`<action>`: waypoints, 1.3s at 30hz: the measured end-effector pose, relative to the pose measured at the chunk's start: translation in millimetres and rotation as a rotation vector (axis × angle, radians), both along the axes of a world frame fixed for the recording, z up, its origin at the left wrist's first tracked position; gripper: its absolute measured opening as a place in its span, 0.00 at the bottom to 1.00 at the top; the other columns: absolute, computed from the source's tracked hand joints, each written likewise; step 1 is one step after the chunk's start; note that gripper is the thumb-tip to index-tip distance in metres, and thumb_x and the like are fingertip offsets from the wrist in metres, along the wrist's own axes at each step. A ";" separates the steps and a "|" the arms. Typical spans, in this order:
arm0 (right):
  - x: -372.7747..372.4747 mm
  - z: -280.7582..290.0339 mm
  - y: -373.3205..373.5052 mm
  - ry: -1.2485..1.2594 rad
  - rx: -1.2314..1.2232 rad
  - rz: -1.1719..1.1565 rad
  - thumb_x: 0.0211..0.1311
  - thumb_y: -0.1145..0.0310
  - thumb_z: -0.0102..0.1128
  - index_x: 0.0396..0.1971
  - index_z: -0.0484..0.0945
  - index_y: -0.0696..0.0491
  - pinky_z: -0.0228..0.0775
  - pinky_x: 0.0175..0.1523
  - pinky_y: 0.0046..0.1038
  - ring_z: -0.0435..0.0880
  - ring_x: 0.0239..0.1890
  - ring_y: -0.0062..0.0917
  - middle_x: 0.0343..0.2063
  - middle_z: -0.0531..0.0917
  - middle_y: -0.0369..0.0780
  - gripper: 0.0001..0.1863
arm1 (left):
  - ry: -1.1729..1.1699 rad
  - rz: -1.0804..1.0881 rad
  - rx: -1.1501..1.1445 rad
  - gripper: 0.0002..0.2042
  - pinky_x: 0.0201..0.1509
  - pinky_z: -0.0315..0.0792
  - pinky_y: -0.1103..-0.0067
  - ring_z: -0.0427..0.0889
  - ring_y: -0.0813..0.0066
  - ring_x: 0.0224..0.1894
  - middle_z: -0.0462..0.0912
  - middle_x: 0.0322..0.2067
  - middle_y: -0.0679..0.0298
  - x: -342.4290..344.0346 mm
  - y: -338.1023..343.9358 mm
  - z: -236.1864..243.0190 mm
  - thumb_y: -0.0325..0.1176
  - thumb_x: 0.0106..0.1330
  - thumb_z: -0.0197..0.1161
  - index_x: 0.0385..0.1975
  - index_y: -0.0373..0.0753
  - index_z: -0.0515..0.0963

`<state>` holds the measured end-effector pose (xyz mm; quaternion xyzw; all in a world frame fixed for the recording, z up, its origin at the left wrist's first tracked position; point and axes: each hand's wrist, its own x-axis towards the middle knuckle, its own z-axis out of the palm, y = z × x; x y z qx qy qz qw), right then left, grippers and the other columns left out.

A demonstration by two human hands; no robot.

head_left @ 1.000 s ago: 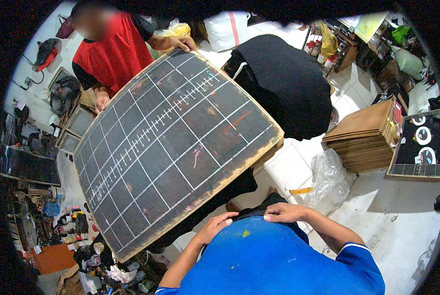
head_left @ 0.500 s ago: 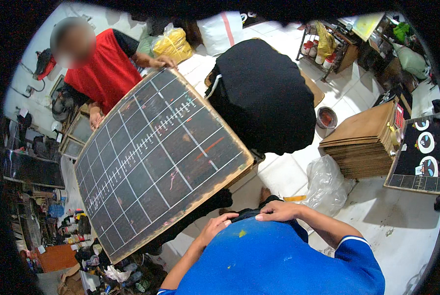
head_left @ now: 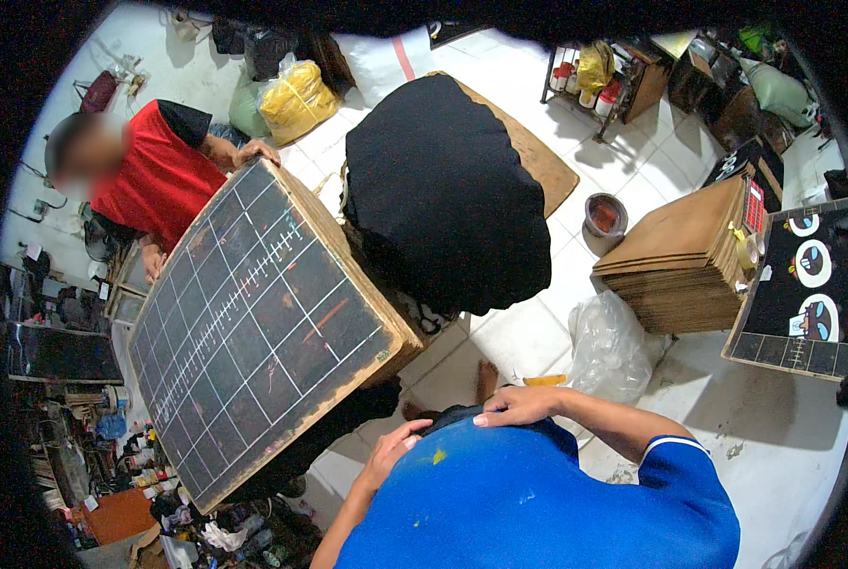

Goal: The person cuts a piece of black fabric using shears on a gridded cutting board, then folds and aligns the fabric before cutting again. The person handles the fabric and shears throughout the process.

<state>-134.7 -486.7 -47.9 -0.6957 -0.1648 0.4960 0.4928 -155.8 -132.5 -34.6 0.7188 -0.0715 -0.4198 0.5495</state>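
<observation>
My left hand [head_left: 393, 448] and my right hand [head_left: 517, 406] are at the front of my blue shirt [head_left: 519, 484], fingers curled on the hem and dark waistband [head_left: 450, 415]. Ahead to the left, a large board [head_left: 248, 327] with a white grid and scale lies tilted on a thick brown stack. A co-worker in red [head_left: 163, 171] bends over its far edge, one hand [head_left: 253, 154] at the upper corner, the other [head_left: 154, 254] on the left edge. A black cloth heap [head_left: 443, 190] sits beside it on a brown sheet [head_left: 542, 171].
Right: a cardboard stack [head_left: 665, 266], a printed black board [head_left: 765, 351], a grey bucket [head_left: 604, 218], a crumpled plastic bag [head_left: 609, 351]. Back: a rack of bottles [head_left: 585, 85], a yellow bundle [head_left: 296, 100]. Lower left: clutter [head_left: 215, 536]. White tiled floor [head_left: 509, 337] between.
The co-worker has bent lower and shifted left, and the gridded board has moved down and leftward with them. My view has shifted slightly; my hands stay at my waist.
</observation>
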 end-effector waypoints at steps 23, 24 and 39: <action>127.7 -67.6 -97.7 -1.049 -0.381 -1.462 0.63 0.67 0.74 0.39 0.84 0.57 0.78 0.49 0.37 0.85 0.42 0.37 0.38 0.87 0.44 0.11 | -1.082 0.530 0.538 0.25 0.71 0.69 0.62 0.79 0.51 0.64 0.83 0.59 0.49 79.9 46.5 68.3 0.33 0.68 0.69 0.65 0.34 0.78; 128.9 -72.0 -99.2 -1.061 -0.430 -1.437 0.64 0.67 0.74 0.38 0.84 0.57 0.78 0.49 0.38 0.85 0.41 0.38 0.38 0.87 0.44 0.10 | -1.129 0.510 0.584 0.26 0.73 0.67 0.60 0.77 0.48 0.67 0.82 0.61 0.48 83.4 56.2 63.7 0.34 0.68 0.70 0.66 0.34 0.77; 119.6 -83.9 -108.8 -0.977 -0.437 -1.536 0.82 0.57 0.55 0.41 0.73 0.58 0.70 0.51 0.34 0.73 0.41 0.26 0.33 0.74 0.37 0.17 | -1.043 0.034 0.561 0.36 0.85 0.45 0.47 0.49 0.38 0.84 0.57 0.81 0.46 94.8 119.9 46.8 0.51 0.70 0.69 0.75 0.39 0.70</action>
